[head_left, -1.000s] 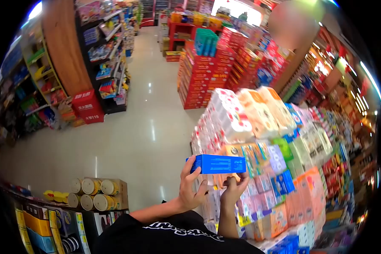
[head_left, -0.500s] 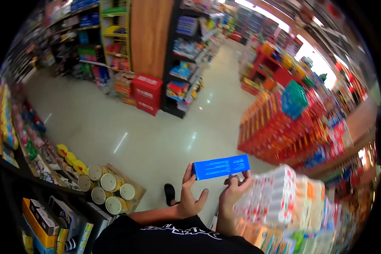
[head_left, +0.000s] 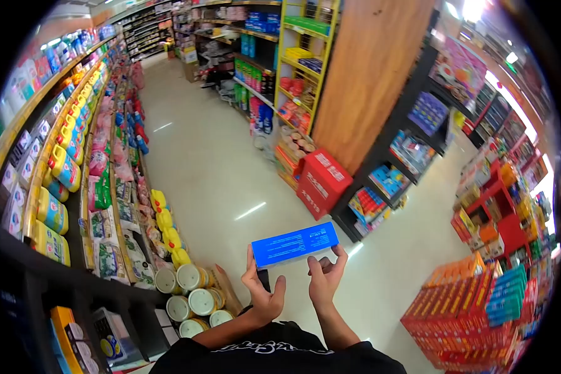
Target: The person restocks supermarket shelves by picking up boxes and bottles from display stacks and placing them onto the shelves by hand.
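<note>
Head view: blue box (head_left: 295, 245) may slip if left hand (head_left: 265, 299) or right hand (head_left: 323, 283) loosens its half-curled grip at the box's ends.

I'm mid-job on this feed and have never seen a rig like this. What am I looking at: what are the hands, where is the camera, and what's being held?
There is no machine. These are a person's bare hands, seen by one camera worn on that person's head, looking forward and down. The picture curves towards its edges.

The left hand holds one end of a blue box; the right hand is at the other end, though its grip is hard to judge. The box is held up, above the floor in this view.

Around them are yellow bottles, pale-lidded tubs, a red box and stacked red cartons.
</note>
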A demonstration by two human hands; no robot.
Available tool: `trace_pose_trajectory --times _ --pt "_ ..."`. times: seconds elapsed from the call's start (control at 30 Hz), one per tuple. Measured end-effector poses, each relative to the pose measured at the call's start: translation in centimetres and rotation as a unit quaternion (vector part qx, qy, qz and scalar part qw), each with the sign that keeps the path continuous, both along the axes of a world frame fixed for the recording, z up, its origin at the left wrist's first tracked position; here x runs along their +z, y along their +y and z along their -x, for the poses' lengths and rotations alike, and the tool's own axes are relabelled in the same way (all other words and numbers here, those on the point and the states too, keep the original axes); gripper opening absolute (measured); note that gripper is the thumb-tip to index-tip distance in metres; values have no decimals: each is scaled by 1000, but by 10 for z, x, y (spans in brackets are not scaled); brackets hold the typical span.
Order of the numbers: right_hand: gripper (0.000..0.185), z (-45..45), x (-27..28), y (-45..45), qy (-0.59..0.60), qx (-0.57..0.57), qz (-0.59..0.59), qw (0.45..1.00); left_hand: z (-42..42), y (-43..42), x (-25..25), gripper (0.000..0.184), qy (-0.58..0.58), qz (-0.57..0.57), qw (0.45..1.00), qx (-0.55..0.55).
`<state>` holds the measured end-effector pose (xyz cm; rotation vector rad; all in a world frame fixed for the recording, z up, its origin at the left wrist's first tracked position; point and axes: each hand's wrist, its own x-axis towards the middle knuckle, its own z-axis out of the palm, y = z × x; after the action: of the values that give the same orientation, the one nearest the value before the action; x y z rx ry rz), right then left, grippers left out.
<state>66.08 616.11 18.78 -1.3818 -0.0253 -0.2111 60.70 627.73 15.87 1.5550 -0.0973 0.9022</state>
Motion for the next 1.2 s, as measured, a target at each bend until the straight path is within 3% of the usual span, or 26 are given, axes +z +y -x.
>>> trace_pose_trajectory --times 0.13,0.23,0.33,0.43,0.53,0.77,1.0,1.2 --pt "65 -110 -13 62 -13 37 34 999 -101 56 -17 67 32 46 997 56" --pt "65 -196 8 108 -63 61 56 995 -179 108 -7 67 32 41 997 61" --pt "61 -275 17 144 -166 44 152 973 -254 157 6 71 -7 28 997 66" --pt "58 -335 11 181 -106 57 89 989 -317 195 16 71 2 23 997 71" --pt "53 -387 9 227 6 42 -54 998 -381 237 13 68 0 -21 995 96" --pt "45 -558 -3 334 67 77 -69 992 -564 363 2 69 37 -58 994 86" --pt "43 -734 24 456 -35 118 -92 988 -706 480 41 65 107 -84 977 166" --pt "41 -853 17 561 -86 112 -53 989 -819 583 27 62 70 -20 985 157"
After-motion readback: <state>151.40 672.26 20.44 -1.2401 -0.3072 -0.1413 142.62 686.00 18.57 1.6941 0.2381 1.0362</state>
